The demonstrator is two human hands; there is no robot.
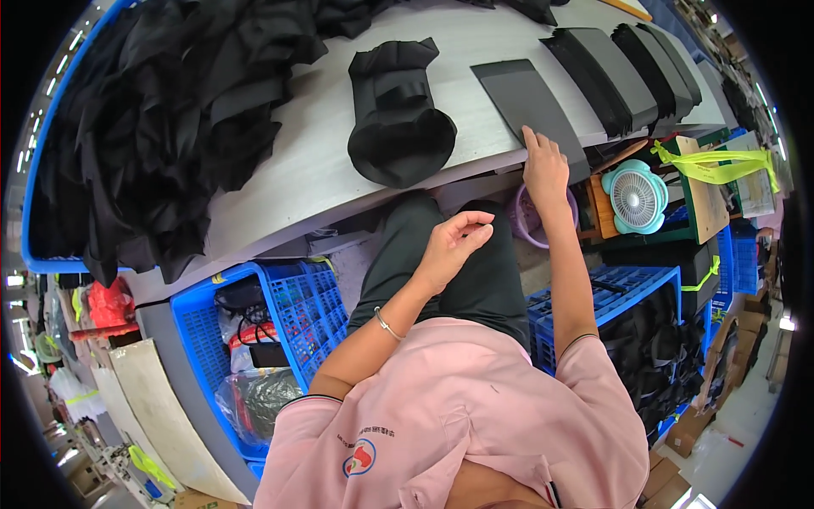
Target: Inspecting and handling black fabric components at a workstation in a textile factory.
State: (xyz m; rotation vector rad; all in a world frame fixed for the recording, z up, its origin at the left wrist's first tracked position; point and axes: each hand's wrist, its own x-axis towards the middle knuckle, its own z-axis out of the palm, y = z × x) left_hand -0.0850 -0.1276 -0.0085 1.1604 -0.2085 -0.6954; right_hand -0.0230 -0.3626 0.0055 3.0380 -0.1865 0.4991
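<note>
My right hand (pixel 547 170) is at the table's front edge, its fingertips on a flat dark grey panel (pixel 534 97). The panel lies slanted on the table, and its near end sticks out past the edge. The thumb is hidden, seemingly under the panel. Over my lap, my left hand (pixel 458 246) is closed in a loose pinch, with nothing visible in it. In front of me a black sewn fabric piece (pixel 394 114) lies on the table, its rounded end at the front edge.
A big heap of black fabric pieces (pixel 161 119) covers the table's left. Stacks of grey panels (pixel 606 76) stand at the right. Below are a blue crate (pixel 305 314), a purple bin (pixel 543 216), a small teal fan (pixel 636 197) and a blue crate of black pieces (pixel 606 293).
</note>
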